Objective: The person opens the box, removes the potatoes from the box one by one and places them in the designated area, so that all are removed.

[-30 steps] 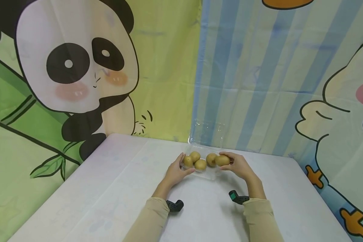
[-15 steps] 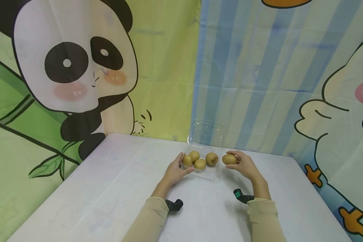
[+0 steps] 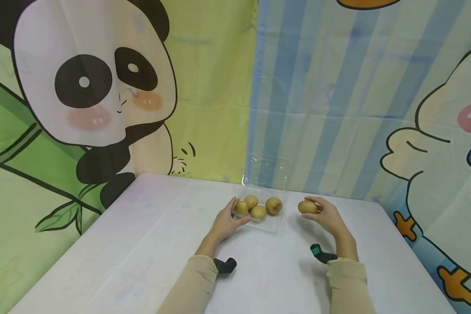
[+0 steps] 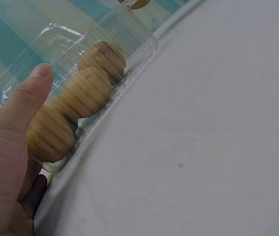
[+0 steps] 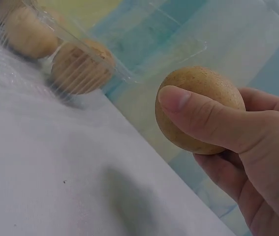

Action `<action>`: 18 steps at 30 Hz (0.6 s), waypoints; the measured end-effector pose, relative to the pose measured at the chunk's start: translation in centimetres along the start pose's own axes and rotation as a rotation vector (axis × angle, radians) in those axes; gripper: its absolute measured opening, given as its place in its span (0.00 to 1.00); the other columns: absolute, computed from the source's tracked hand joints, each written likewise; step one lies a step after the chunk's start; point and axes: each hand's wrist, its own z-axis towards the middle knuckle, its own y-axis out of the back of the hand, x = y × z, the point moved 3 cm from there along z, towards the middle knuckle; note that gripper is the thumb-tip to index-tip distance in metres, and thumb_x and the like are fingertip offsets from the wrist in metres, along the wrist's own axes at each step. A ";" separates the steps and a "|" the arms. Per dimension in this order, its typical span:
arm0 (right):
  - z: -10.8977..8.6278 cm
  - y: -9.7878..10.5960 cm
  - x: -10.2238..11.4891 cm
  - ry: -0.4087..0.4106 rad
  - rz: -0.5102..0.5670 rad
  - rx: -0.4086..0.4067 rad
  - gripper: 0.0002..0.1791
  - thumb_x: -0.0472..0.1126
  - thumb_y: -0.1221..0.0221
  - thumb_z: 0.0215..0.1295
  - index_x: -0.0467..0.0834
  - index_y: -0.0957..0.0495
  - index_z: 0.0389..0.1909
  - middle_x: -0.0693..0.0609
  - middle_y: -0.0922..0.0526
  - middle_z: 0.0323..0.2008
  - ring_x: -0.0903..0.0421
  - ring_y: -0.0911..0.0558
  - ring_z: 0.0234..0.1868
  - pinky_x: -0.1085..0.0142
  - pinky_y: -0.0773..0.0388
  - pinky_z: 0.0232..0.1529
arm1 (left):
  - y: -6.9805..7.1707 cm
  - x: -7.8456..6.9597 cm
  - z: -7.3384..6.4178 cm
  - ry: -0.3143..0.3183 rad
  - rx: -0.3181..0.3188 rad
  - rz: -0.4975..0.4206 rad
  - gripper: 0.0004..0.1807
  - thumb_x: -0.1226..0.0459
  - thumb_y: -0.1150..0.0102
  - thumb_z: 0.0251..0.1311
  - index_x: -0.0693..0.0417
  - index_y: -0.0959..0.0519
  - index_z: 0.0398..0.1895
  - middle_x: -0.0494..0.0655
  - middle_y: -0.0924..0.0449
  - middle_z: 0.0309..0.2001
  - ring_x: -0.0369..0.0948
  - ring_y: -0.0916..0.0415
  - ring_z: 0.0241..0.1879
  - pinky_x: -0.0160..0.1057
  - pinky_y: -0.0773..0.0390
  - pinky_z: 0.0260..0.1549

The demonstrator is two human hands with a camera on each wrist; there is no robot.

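Note:
A clear plastic clamshell container (image 3: 272, 226) stands toward the back of the table with several yellow-brown potatoes (image 3: 258, 212) inside. My left hand (image 3: 224, 222) grips its left end, thumb at the front rim and fingers around the side. Through the ribbed wall, potatoes (image 4: 86, 92) show in the left wrist view. To the right of the container, my right hand (image 3: 330, 216) holds one potato (image 3: 307, 206) above the table. In the right wrist view the thumb lies across this potato (image 5: 210, 81), with other fingers beneath and behind it.
The container's clear lid (image 3: 264, 172) stands up behind it, near the striped backdrop (image 3: 329, 96). A white cloth covers the table (image 3: 153, 244). Each wrist carries a small black camera (image 3: 225, 265). The backdrop meets the table's back edge.
My right hand has moved the potato rightward, out from over the container and away from the potatoes in it. My left hand keeps its hold on the container's left end.

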 end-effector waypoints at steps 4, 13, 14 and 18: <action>-0.3 0.4 -0.7 -0.035 0.003 -0.019 0.35 0.46 0.30 0.52 0.47 0.30 0.63 0.39 0.30 0.62 0.39 0.25 0.60 0.60 0.19 0.48 | 0.1 -0.1 -0.1 0.000 0.000 -0.012 0.58 0.36 0.36 0.45 0.49 0.51 0.75 0.44 0.43 0.72 0.48 0.48 0.73 0.51 0.47 0.72; -0.7 0.8 -2.1 -0.077 -0.008 -0.046 0.35 0.44 0.30 0.53 0.45 0.30 0.63 0.40 0.28 0.60 0.39 0.24 0.59 0.60 0.18 0.48 | 0.1 -0.2 -0.1 0.001 0.003 -0.011 0.58 0.36 0.36 0.45 0.50 0.51 0.75 0.45 0.43 0.72 0.48 0.48 0.73 0.52 0.47 0.72; -0.8 0.8 -2.2 -0.083 -0.005 -0.050 0.36 0.44 0.30 0.53 0.45 0.30 0.64 0.40 0.28 0.60 0.38 0.25 0.59 0.60 0.18 0.48 | 0.1 -0.2 -0.2 0.003 0.005 -0.008 0.58 0.36 0.36 0.45 0.50 0.51 0.75 0.44 0.43 0.72 0.48 0.48 0.73 0.51 0.48 0.72; -1.0 0.8 -3.0 -0.112 -0.008 -0.054 0.37 0.45 0.31 0.54 0.44 0.32 0.65 0.39 0.31 0.63 0.37 0.26 0.61 0.58 0.20 0.50 | 0.1 -0.2 -0.1 -0.004 0.007 -0.005 0.58 0.36 0.37 0.46 0.50 0.51 0.75 0.44 0.43 0.73 0.48 0.48 0.73 0.51 0.48 0.72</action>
